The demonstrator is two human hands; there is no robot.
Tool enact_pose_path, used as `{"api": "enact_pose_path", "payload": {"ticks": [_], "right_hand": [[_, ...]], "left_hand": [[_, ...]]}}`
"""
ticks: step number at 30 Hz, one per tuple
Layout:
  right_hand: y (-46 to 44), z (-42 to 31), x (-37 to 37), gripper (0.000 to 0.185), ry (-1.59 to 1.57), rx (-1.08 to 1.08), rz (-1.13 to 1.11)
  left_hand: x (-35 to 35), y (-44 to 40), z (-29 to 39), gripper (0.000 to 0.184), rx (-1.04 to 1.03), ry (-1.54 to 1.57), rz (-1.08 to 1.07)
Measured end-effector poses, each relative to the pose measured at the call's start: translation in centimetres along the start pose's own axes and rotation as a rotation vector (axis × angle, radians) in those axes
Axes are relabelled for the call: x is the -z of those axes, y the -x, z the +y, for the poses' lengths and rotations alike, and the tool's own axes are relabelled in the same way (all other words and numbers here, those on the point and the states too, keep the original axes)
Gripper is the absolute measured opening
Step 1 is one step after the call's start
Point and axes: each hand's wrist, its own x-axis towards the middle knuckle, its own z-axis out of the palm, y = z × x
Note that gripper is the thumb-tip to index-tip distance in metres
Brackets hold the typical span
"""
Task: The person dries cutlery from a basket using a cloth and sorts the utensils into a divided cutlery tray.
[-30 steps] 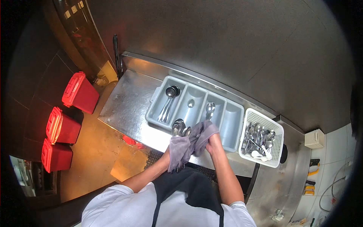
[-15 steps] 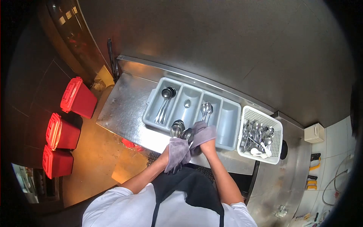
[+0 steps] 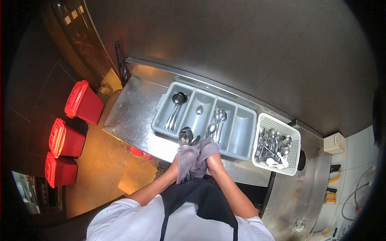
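Observation:
My left hand (image 3: 175,166) is closed around a bunch of spoons (image 3: 185,136), with a purple-grey cloth (image 3: 188,156) wrapped over their handles. Close beside it, my right hand (image 3: 214,161) grips another part of the cloth, folded about a single spoon (image 3: 211,128) whose bowl points up. The cloth hides most of my fingers. Just beyond both hands lies a grey cutlery tray (image 3: 243,124) with long compartments. Round-bowled ladles (image 3: 177,99) lie in its leftmost compartment, one spoon (image 3: 199,109) in the second, and several spoons (image 3: 220,116) in the third.
Right of the tray stands a white perforated basket (image 3: 296,150) of mixed cutlery, including white spoons (image 3: 275,162). Both rest on a steel counter (image 3: 134,106) against a dark wall. Red lidded bins (image 3: 68,138) stand on the floor at left.
My right hand has moved slightly left and nearer my body, beside the left. A spoon's bowl now shows above its cloth. The left hand's bunch has shifted slightly.

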Motion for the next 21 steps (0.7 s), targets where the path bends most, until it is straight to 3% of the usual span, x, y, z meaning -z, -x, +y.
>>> {"api": "enact_pose_path", "payload": {"ticks": [2, 4, 7, 8, 9, 12, 14, 15, 18, 21], "right_hand": [[-1.2, -2.0, 0.8, 0.033, -0.161, -0.068, 0.016], [-2.9, -2.3, 2.3, 0.036, -0.320, -0.037, -0.010], [-4.0, -0.9, 3.5, 0.035, 0.030, 0.049, -0.037], [-4.8, 0.7, 4.1, 0.035, 0.584, 0.258, -0.119], [-4.6, 2.3, 4.0, 0.038, 0.559, 0.414, -0.218], [-2.5, -0.8, 1.5, 0.033, 0.565, 0.533, -0.195], [-3.3, -2.3, 1.7, 0.029, 0.514, 0.577, -0.245], [-3.6, -2.4, 1.9, 0.025, 0.473, 0.576, -0.131], [-6.3, 0.2, 4.5, 0.019, 0.400, 0.573, 0.220], [-5.8, 1.8, 4.3, 0.029, 0.200, 0.401, 0.234]], "left_hand": [[2.9, -2.2, -3.7, 0.017, -0.309, -0.243, -0.144], [3.6, -2.4, -4.0, 0.021, -0.403, -0.347, -0.236], [2.9, -1.6, -1.7, 0.018, -0.216, -0.275, -0.308], [2.4, -1.3, -0.5, 0.017, -0.149, -0.240, -0.341], [2.0, -1.2, 0.0, 0.016, -0.081, -0.205, -0.376], [1.5, -0.9, -0.8, 0.015, 0.040, -0.086, -0.260], [0.7, 0.3, 0.5, 0.015, -0.008, -0.063, -0.177], [0.5, 0.9, 1.1, 0.016, -0.030, -0.052, -0.138], [0.8, 1.4, 1.7, 0.019, 0.004, -0.073, -0.290], [0.5, 1.3, 0.8, 0.021, -0.134, -0.180, -0.203]]}}
